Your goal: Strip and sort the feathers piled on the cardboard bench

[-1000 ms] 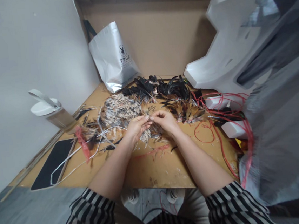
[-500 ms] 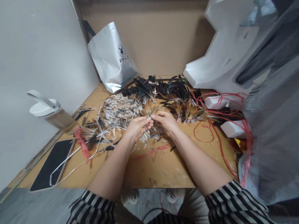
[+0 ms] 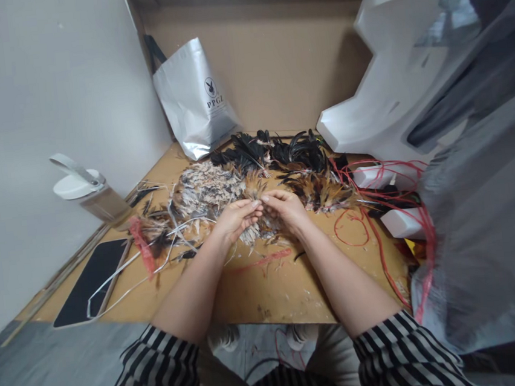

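My left hand (image 3: 235,219) and my right hand (image 3: 286,209) meet fingertip to fingertip over the middle of a wooden board (image 3: 267,289). Both pinch a small bunch of brown and speckled feathers (image 3: 255,188) that fans upward between them. More pale feathers hang below my palms. Behind the hands lie a heap of grey speckled feathers (image 3: 205,189), black feathers (image 3: 276,149) and orange-brown feathers (image 3: 325,194).
A white-lidded bottle (image 3: 87,194) stands at the left by the wall, a dark phone (image 3: 88,282) and white straps beside it. A silver paper bag (image 3: 194,99) leans at the back. Red strings (image 3: 378,218) and white foam pieces (image 3: 386,108) crowd the right side.
My hands stay together on the feather bunch with only slight finger movement; the view shifts a little.
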A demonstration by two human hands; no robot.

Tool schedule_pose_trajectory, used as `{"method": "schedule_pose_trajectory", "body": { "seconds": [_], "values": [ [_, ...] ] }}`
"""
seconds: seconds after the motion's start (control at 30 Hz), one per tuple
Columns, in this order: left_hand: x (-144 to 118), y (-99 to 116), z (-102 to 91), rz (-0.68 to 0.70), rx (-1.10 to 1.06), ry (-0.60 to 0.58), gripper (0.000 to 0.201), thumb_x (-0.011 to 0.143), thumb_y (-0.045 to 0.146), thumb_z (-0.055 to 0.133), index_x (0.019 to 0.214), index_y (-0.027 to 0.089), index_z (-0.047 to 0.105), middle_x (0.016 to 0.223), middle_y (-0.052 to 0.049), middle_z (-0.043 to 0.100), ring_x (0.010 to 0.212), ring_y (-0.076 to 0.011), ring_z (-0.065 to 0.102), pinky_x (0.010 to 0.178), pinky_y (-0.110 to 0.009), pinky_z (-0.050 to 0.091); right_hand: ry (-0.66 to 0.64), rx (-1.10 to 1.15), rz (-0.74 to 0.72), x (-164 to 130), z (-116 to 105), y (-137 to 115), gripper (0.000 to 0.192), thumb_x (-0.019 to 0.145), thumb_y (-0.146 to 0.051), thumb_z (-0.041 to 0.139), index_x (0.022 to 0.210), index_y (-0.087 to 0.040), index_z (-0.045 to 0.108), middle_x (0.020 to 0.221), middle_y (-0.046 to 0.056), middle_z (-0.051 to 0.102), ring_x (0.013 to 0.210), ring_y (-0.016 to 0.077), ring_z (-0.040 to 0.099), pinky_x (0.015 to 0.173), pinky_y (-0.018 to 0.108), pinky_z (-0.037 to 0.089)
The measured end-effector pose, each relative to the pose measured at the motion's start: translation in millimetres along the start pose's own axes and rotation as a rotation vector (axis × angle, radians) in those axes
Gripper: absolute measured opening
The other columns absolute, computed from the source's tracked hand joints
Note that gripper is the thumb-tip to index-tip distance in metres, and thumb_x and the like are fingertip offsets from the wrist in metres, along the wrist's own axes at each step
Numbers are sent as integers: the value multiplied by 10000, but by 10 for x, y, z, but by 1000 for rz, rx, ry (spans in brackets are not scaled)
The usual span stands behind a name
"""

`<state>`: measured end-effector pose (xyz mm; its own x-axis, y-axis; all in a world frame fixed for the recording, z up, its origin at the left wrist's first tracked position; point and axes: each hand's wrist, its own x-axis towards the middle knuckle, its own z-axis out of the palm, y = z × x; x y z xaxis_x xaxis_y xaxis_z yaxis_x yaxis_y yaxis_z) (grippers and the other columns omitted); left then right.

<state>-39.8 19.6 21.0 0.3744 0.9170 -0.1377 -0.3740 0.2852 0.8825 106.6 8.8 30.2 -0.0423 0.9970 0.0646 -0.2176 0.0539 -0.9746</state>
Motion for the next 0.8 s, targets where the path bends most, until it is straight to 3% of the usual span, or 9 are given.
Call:
{"method": "schedule_pose_trajectory", "body": {
  "seconds": [0.13,0.27,0.37,0.6,0.8],
  "values": [
    [28,9,-28,11,-136,58,116,667,153,671,767,100,645,701,-47,658,606,-76,601,579,-169,468,-4,-299,-218,-48,35,-28,258,622,-356,671,805,-176,644,745,23,635,637,121,550,622,256,421],
    [24,-5,-27,-9,-182,48,137,678,157,663,806,111,641,770,-60,672,653,-89,613,667,-215,485,8,-769,-448,-108,62,-18,252,695,-307,613,925,-205,624,861,47,622,733,156,544,684,278,413],
    [16,-36,-14,-11,-172,16,151,672,168,671,808,109,641,787,-68,674,673,-95,615,711,-237,482,32,-962,-519,-132,66,0,225,737,-289,570,943,-205,603,853,51,606,766,168,534,701,274,398],
    [5,-52,1,-31,-123,-5,158,678,181,668,815,104,649,806,-83,677,695,-105,622,718,-235,481,63,-1053,-569,-127,35,17,171,792,-326,509,850,-196,603,776,45,593,733,161,525,675,254,371],
    [-3,-30,10,-9,-131,0,118,682,148,658,785,92,647,772,-72,675,673,-98,620,689,-215,487,45,-950,-540,-115,19,-47,192,745,-352,565,833,-193,628,768,49,609,721,163,531,672,266,384]
  ]
}}
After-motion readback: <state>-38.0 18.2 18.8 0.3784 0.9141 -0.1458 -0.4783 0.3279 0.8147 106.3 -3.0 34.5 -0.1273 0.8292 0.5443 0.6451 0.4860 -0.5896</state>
